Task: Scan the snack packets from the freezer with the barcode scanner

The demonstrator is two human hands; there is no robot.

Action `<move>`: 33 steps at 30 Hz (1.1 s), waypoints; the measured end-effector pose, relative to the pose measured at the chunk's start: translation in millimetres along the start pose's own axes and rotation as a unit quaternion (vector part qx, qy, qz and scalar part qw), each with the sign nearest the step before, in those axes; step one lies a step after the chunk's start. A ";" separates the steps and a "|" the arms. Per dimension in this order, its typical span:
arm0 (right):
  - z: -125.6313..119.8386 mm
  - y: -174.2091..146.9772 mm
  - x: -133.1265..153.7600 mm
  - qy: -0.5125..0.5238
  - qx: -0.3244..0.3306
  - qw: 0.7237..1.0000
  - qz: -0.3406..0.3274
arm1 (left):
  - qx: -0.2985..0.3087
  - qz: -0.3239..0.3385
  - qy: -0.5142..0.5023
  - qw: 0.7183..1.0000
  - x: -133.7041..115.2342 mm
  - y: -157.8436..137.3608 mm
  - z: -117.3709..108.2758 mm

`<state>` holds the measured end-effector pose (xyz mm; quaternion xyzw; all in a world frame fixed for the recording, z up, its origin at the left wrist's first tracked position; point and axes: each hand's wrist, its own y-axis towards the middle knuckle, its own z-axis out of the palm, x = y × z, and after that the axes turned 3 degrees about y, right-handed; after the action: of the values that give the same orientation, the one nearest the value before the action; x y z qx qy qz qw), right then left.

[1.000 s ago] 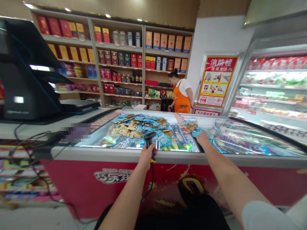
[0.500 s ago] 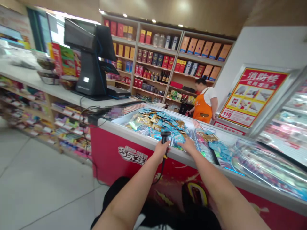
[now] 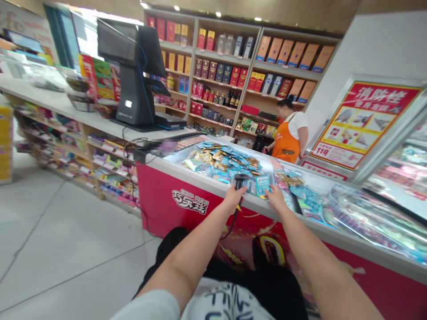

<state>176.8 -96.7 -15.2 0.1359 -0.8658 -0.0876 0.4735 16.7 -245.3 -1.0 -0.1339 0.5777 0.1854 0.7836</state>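
Note:
My left hand [image 3: 234,198] is wrapped round the handle of a black barcode scanner [image 3: 241,178], whose cable hangs down in front of the freezer. Just right of the scanner head is a light blue packet [image 3: 262,183]. My right hand [image 3: 276,197] pinches this packet at its lower right edge. Behind both hands a heap of blue and gold packets [image 3: 222,158] lies on the glass top of a red chest freezer [image 3: 160,195].
A black point-of-sale terminal [image 3: 131,89] stands on the white counter [image 3: 110,122] to the left. Cables [image 3: 133,186] hang by the freezer's left end. Behind the freezer, a person in an orange apron [image 3: 286,140] stands before shelves of boxes. More packets [image 3: 305,194] lie to the right.
My right hand has drawn back from the heap and shifted right, now with a blue packet beside the scanner. The scanner stays in my left hand. The view has shifted slightly.

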 end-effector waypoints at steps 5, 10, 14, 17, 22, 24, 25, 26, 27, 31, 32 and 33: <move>-24.0 -3.5 -10.8 -0.090 0.013 0.995 -0.037 | 0.037 -0.016 0.030 0.999 2.5 -7.0 18.7; -37.2 -5.3 -21.6 -0.132 0.012 0.991 -0.024 | 0.054 -0.022 0.045 0.997 5.5 -11.6 34.1; -39.7 -7.8 -18.5 -0.179 -0.015 0.983 -0.027 | 0.056 -0.025 0.056 0.997 7.3 -13.1 42.3; -39.7 -9.0 -14.9 -0.205 -0.033 0.978 -0.011 | 0.056 -0.031 0.062 0.996 5.7 -14.1 44.7; -39.3 -10.5 -12.0 -0.231 -0.031 0.972 0.004 | 0.062 -0.029 0.060 0.996 1.8 -14.8 45.2; -38.8 -11.1 -11.4 -0.235 -0.030 0.971 0.008 | 0.062 -0.026 0.056 0.996 1.6 -14.5 45.6; -38.6 -11.5 -11.1 -0.236 -0.031 0.971 0.008 | 0.063 -0.025 0.053 0.996 1.8 -14.3 45.8; -38.4 -11.9 -10.9 -0.235 -0.032 0.971 0.008 | 0.065 -0.024 0.051 0.996 2.0 -14.2 46.0; -38.3 -12.3 -10.8 -0.235 -0.035 0.971 0.007 | 0.067 -0.024 0.049 0.996 2.1 -14.2 46.1; -38.8 -14.3 -8.9 -0.237 -0.036 0.971 0.008 | 0.068 -0.024 0.048 0.996 2.2 -14.9 45.5; -39.2 -14.7 -8.0 -0.239 -0.034 0.970 0.009 | 0.070 -0.022 0.047 0.996 2.2 -15.2 45.2; -39.8 -15.1 -7.0 -0.241 -0.033 0.970 0.010 | 0.073 -0.021 0.045 0.996 2.2 -15.5 44.9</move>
<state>216.2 -109.8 -3.8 0.0866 -0.9524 -0.1417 0.2557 62.6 -239.9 10.0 -0.0966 0.6211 0.1205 0.7683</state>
